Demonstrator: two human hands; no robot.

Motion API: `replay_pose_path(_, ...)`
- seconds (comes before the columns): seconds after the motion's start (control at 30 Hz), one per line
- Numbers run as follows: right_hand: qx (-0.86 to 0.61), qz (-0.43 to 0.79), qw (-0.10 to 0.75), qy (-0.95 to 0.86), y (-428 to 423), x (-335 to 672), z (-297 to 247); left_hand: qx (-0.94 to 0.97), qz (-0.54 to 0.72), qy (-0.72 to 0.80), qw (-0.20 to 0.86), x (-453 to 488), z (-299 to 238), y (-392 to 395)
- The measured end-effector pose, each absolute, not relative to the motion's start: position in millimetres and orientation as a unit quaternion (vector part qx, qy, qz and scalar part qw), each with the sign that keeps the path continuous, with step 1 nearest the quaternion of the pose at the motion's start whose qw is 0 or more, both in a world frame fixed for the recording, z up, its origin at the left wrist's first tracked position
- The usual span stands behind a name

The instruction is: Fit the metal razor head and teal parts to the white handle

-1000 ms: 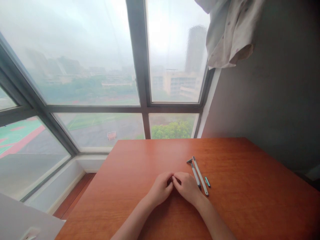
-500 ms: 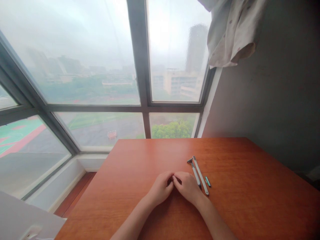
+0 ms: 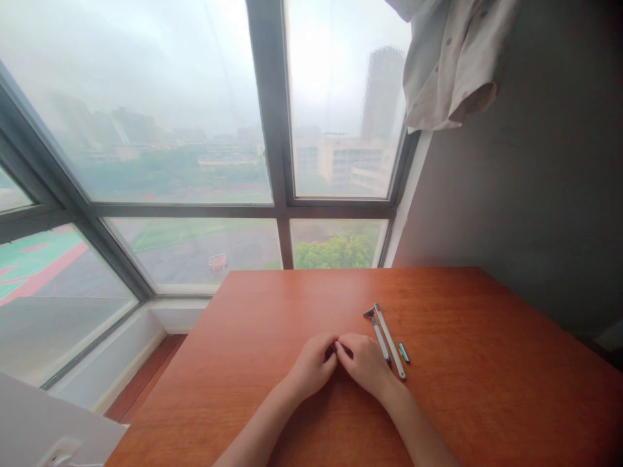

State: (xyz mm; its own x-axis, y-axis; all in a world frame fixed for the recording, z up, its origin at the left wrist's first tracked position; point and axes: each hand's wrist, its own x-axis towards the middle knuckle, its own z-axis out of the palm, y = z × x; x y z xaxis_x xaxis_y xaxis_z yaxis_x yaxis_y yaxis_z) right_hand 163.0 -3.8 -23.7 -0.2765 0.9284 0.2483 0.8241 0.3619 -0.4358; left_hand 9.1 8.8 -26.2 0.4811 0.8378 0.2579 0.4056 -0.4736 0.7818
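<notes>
My left hand (image 3: 316,364) and my right hand (image 3: 364,363) rest on the wooden table with their curled fingertips meeting. Both look closed in a pinch, and whatever lies between the fingers, if anything, is hidden. Just right of my right hand lies a razor (image 3: 381,340), its head pointing away from me and its handle end close to the wrist. Alongside it is a long, slim white-grey stick like a toothbrush handle (image 3: 390,344). Farther right sits a small green and dark piece resembling a razor cartridge (image 3: 403,352).
The brown table (image 3: 272,305) spreads beneath my hands. Beyond its far edge stand large windows with grey frames (image 3: 277,162). A light shirt (image 3: 450,71) hangs at the upper right before a dark wall (image 3: 511,194). At lower left is a white panel (image 3: 43,421).
</notes>
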Motion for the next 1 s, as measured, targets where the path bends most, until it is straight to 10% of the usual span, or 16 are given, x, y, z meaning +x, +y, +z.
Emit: replay_pose_path(1.0, -0.549, 0.101, 0.236, -0.795, -4.5, 163.2, -23.0, 0.793, 0.333, 0.388, 0.333, 8.3, -26.7, 9.6)
